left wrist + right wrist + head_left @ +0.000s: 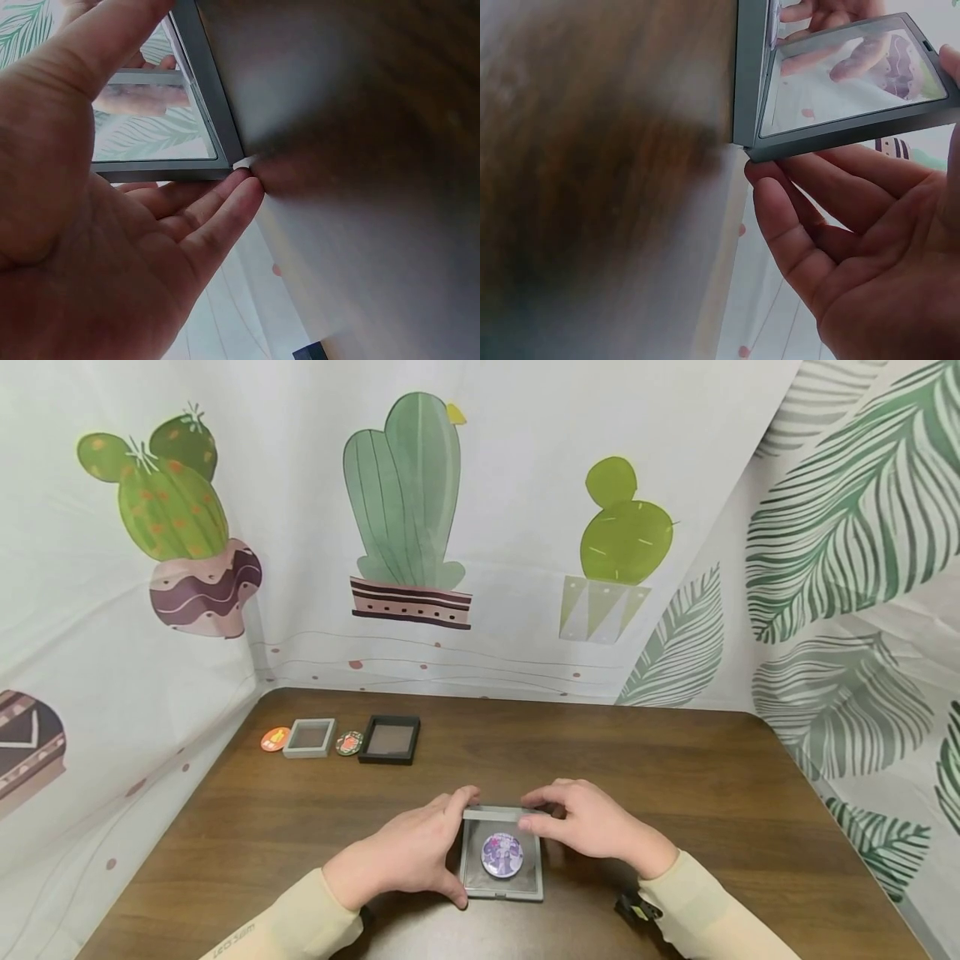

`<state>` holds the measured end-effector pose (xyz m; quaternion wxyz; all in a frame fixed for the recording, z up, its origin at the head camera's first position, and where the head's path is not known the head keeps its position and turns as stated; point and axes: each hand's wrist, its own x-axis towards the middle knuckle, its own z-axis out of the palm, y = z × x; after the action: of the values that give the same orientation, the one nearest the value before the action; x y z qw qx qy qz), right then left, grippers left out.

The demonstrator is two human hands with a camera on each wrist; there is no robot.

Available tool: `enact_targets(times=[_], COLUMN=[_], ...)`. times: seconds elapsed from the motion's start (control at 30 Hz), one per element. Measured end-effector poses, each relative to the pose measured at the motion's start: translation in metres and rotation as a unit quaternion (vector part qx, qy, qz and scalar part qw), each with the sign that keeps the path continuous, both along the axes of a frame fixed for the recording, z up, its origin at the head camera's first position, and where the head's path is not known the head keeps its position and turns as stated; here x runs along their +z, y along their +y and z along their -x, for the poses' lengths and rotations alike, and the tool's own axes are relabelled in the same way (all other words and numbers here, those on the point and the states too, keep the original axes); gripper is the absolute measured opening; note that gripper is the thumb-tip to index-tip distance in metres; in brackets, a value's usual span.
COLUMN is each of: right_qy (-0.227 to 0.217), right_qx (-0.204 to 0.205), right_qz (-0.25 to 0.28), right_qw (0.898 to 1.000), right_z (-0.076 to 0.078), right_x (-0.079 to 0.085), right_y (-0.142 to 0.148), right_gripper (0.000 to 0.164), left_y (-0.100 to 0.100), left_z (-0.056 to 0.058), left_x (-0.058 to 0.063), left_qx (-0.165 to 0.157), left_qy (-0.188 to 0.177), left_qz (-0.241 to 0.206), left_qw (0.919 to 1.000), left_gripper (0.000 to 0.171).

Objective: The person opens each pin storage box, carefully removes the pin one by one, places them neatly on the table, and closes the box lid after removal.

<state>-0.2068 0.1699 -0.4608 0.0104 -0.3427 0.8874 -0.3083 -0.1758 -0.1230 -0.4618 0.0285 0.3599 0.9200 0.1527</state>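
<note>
A grey hinged display frame lies on the table in front of me, its lid raised at the far side. On the clear film of its base sits a round purple-and-white badge. My left hand spans the frame's left side, thumb at the near corner and fingers at the far corner. My right hand pinches the raised lid, thumb in front and fingers behind it. The left wrist view shows the left fingers against the frame's corner, where the lid's clear pane reflects a hand.
At the back left of the brown wooden table lie an orange round badge, a light grey frame, a dark patterned badge and a black frame. Cactus- and leaf-printed cloth hangs behind the table.
</note>
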Motion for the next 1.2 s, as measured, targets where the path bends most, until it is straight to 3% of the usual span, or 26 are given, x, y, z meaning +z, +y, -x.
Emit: enact_targets(times=[0.63, 1.2], right_qy=[-0.031, 0.014], right_qx=[-0.038, -0.066], right_qz=[0.037, 0.045], right_qw=[0.998, 0.997], right_z=[0.0020, 0.0026], right_x=[-0.0010, -0.0011], right_y=[-0.0010, -0.0038], right_gripper=[0.047, 0.030], left_y=[-0.0013, -0.0017], left_z=[0.0006, 0.0004], left_x=[-0.0012, -0.0021], left_qx=[0.014, 0.017], left_qy=[-0.007, -0.008], left_qz=[0.010, 0.005], left_qw=[0.9998, 0.9998], left_gripper=[0.149, 0.154])
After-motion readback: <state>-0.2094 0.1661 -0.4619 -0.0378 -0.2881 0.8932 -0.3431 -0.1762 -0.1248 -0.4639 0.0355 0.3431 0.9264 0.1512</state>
